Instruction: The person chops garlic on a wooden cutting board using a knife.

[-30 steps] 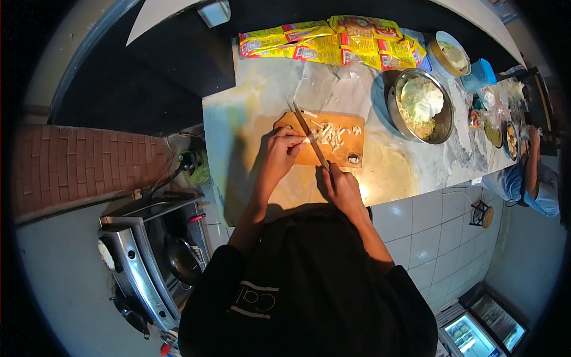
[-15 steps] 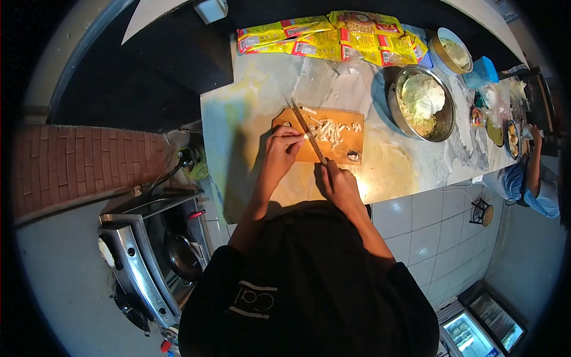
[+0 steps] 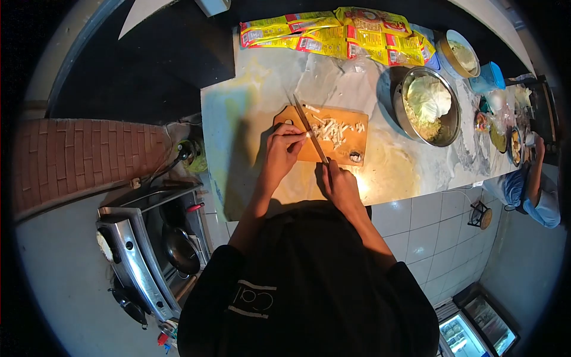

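Observation:
A wooden cutting board (image 3: 351,143) lies on the marbled table in front of me. My right hand (image 3: 341,183) is closed round the handle of a long knife (image 3: 311,132), whose blade slants across the board, tip pointing away from me. Just left of the blade, my left hand (image 3: 284,150) pinches a small whitish piece of food (image 3: 307,135) in its fingertips. Pale cut strips (image 3: 331,130) are scattered to the right of the knife. A small dark round item with white in it (image 3: 355,156) sits at the board's lower right corner; its kind is unclear.
Yellow food packets (image 3: 369,38) line the table's far edge. A metal bowl (image 3: 399,113) holds cabbage and shredded food; another bowl (image 3: 447,58) and a blue container (image 3: 491,77) stand beyond. Another person (image 3: 529,190) is at the far right. A stove (image 3: 134,256) stands lower left.
The view has shifted slightly, so the board and bowls appear a little farther right. Both hands keep their grips, with the knife in nearly the same place.

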Motion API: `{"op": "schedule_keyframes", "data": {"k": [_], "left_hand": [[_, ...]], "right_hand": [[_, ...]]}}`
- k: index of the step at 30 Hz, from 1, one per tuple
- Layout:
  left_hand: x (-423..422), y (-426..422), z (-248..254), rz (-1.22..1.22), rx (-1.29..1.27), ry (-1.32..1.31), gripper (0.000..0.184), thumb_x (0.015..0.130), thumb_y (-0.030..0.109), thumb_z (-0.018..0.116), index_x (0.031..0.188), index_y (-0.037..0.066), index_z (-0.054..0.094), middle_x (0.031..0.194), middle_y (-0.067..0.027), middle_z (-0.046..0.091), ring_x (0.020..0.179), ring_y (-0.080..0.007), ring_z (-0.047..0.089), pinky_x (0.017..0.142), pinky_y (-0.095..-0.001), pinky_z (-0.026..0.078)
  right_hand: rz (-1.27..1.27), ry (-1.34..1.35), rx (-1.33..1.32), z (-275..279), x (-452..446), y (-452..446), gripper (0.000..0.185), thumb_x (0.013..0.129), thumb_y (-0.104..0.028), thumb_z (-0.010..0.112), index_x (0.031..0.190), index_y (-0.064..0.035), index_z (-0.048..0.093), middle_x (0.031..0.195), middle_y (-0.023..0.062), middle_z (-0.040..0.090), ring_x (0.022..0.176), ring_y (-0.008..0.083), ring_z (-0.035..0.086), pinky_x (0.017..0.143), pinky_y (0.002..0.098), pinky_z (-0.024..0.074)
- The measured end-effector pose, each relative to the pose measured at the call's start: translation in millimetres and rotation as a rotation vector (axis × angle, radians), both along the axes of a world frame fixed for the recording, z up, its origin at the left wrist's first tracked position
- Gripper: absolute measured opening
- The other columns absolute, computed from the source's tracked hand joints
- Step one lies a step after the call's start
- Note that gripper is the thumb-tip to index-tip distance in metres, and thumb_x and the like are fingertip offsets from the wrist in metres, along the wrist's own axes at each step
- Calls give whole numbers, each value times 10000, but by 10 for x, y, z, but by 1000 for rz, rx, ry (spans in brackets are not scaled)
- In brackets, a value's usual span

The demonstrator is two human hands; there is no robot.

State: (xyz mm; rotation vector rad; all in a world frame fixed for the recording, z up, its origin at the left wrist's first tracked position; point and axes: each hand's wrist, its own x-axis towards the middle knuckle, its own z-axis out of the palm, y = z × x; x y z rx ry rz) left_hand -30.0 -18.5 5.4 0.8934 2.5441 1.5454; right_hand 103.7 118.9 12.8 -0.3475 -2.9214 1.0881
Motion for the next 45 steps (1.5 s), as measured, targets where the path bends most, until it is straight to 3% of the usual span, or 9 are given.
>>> {"op": "schedule_keyframes", "data": {"k": [9,14,21,24,27,29,40,45], "left_hand": [[16,1,19,9,-31,-13,154,761,-22,706,912,7,724,917,-116,627,821,-258,634,683,-326,502],[10,3,24,6,-38,-31,157,764,-26,702,915,11,725,918,-118,625,821,-257,635,699,-330,504],[-31,-3,38,-11,-15,-45,126,782,-5,711,907,4,724,918,-115,620,791,-236,631,596,-306,505],[-36,-23,50,-26,-25,-28,134,776,4,722,910,8,727,915,-113,622,790,-234,631,590,-303,504],[-48,-30,54,-19,-30,-11,137,770,13,732,907,13,731,907,-111,628,793,-235,631,624,-309,506],[-40,-32,58,-11,-32,20,134,769,18,735,903,15,733,901,-109,631,795,-237,631,643,-312,506],[-26,-59,-20,-1,-11,8,171,743,13,743,910,48,749,913,-93,649,850,-231,629,771,-316,504],[-29,-64,-35,-16,2,-12,174,747,10,740,917,47,747,906,-91,646,843,-231,628,758,-317,503]], "right_hand": [[45,-84,148,49,-18,-39,172,906,-142,544,989,2,499,614,202,617,550,375,630,506,449,512],[-9,-103,252,-50,-44,-117,171,918,-149,516,868,-5,440,591,227,603,533,382,623,469,453,495],[-35,-128,279,59,-90,-143,149,918,-145,515,869,-22,448,592,212,609,539,364,633,473,438,504],[35,-193,364,87,-77,-128,122,911,-156,514,932,-40,485,661,163,653,613,306,679,520,377,544],[25,-187,298,128,-53,-100,142,900,-155,529,984,-46,497,694,170,657,642,332,675,543,409,539],[-17,-175,210,90,-1,-90,179,879,-166,576,954,-39,475,647,208,629,610,393,639,542,486,501],[-21,-204,154,22,178,-22,135,878,-150,565,930,-49,493,681,226,631,641,423,631,566,511,488],[-27,-210,100,82,193,13,144,899,-160,542,919,-27,491,695,255,624,673,441,629,589,526,490]]}}
